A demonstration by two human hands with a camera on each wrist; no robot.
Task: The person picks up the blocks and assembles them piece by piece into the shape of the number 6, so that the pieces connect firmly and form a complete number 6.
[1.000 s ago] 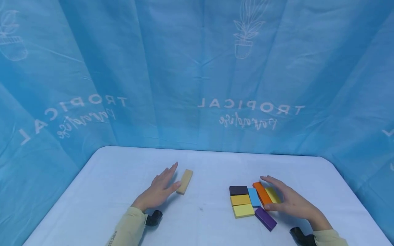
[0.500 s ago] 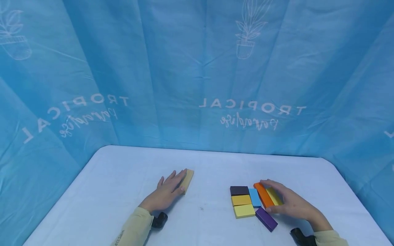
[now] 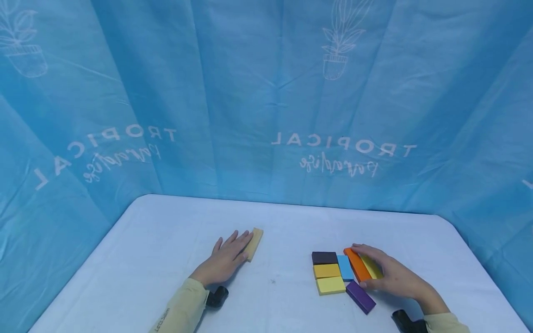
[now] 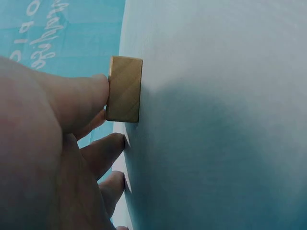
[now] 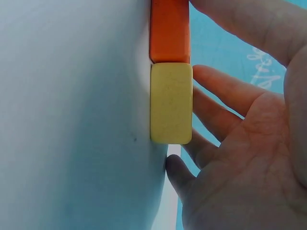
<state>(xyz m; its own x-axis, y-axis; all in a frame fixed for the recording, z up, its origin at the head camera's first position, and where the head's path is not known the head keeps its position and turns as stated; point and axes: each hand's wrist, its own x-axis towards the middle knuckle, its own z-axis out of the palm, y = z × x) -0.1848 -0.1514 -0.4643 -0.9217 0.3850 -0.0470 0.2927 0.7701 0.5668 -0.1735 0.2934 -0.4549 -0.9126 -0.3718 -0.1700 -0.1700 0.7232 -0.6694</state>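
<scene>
white tabletop: left hand touches a wooden block, right hand an orange block, both spread wide.

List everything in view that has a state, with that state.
left hand: fingers extended, thumb touching wooden block
right hand: arched over orange block and shaded yellow block, grip unclear
wooden block: lying, partly covered
orange block: lying, partly covered
shaded yellow block: lying, partly covered
uncovered yellow block: lying
amber block: lying
dark block: lying
blue block: lying
purple block: lying, askew
curtain: hung, creased
</scene>
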